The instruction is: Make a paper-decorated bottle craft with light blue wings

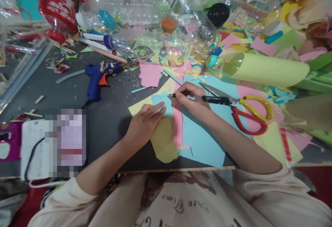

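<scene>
My right hand (194, 101) grips a pen (216, 100) with a dark barrel, its tip down on a small light-blue paper piece (168, 107). A thin wavy line shows along the upper part of that piece. My left hand (145, 121) lies on the same piece, fingers stretched out and pressing its lower left. Beneath are yellow paper (164, 144) with a rounded lower end and a pink strip (177, 126). A large light-blue sheet (204, 140) lies under my right forearm. Scissors (252, 116) with one yellow and one red handle rest on it, to the right.
A blue glue gun (93, 83) lies at left, near a blurred-out box (71, 137) and a white power strip (35, 147). Clear plastic bottles (121, 4) and coloured paper scraps crowd the back. A rolled yellow sheet (275, 69) is at right.
</scene>
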{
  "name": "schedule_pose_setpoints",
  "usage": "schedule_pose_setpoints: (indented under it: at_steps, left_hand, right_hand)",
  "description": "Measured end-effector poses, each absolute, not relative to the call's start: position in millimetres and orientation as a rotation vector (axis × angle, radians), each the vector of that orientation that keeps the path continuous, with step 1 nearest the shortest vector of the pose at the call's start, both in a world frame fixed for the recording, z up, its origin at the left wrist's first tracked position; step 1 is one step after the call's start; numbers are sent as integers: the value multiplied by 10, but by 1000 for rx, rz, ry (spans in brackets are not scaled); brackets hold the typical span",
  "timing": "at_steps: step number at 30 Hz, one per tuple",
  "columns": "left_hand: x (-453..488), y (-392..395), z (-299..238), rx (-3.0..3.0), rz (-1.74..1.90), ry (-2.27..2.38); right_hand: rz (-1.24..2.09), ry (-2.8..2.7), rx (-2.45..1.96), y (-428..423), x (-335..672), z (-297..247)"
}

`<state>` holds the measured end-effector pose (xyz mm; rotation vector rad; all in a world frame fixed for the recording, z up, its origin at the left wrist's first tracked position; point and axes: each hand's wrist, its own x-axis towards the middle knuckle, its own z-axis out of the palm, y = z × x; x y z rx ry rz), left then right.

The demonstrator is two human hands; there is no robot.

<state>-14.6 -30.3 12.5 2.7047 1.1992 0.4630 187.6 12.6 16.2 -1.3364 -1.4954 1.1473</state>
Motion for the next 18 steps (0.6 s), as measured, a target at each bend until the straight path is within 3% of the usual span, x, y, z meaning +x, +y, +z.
schedule_pose_setpoints:
  at_steps: [18]
  left_hand:
    - [-131, -300, 129, 2751, 515, 1208]
  right_hand:
    - [1171, -1696, -1241, 112, 1819, 158]
